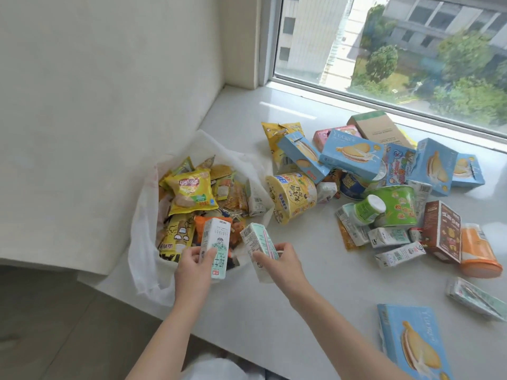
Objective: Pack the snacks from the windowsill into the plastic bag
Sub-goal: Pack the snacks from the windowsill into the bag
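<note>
At lower centre, the left hand [193,266] grips an upright white-and-mint drink carton [216,246], and the right hand [282,261] holds a tilted mint carton with a barcode [259,242], both above the near edge of the open white plastic bag [142,242] packed with yellow snack packets. Light-blue biscuit boxes [351,157], noodle cups and more cartons lie scattered on the white windowsill [315,297] at right.
</note>
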